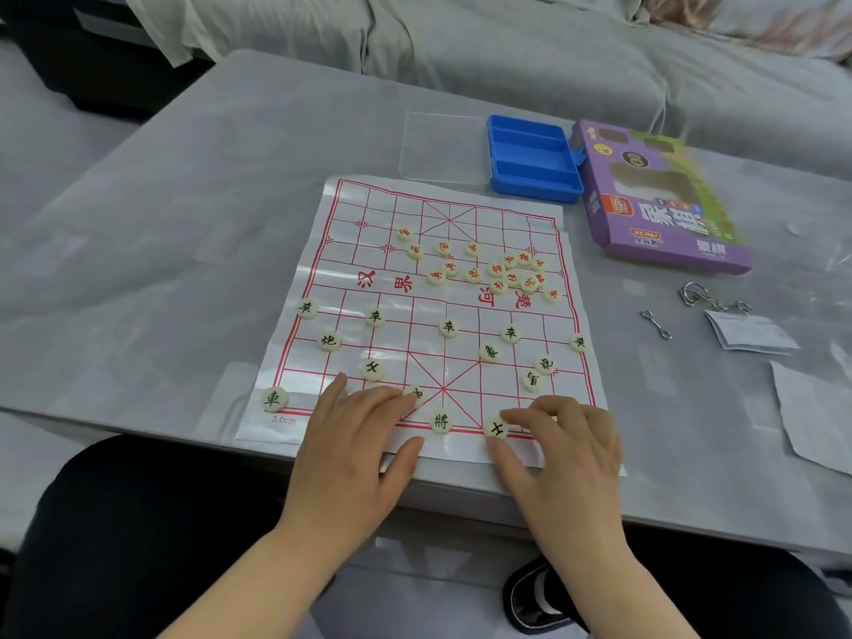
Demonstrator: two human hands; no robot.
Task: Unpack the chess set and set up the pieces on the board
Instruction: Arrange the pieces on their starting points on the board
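Hands first: right hand [567, 449] sits at the near edge of the board [350, 251], thumb and forefinger pinching a black piece [497, 428]. Beside it, left hand [355, 435] lies flat, fingers straight, gripping nothing, one fingertip touching a second black piece [416, 393]. The red pieces [498, 269] are heaped on the board's far half, with the blue case [535, 159] just past its far edge.

Person seen from the head camera.

Left hand [355, 435] and right hand [567, 445]: both bare. Nail detail is too small to judge.

Left forearm [258, 574] and right forearm [613, 583]: bare from the wrist down to the lower frame edge.

Legs: black trousers in plain matte cloth. The left leg [138, 523] fills the lower-left corner; the right leg [747, 588] shows at lower right.

One shoe [530, 597], seen between the forearms: black upper crossed by white stripes, pale edge at the sole. Blurred; cannot tell which foot.
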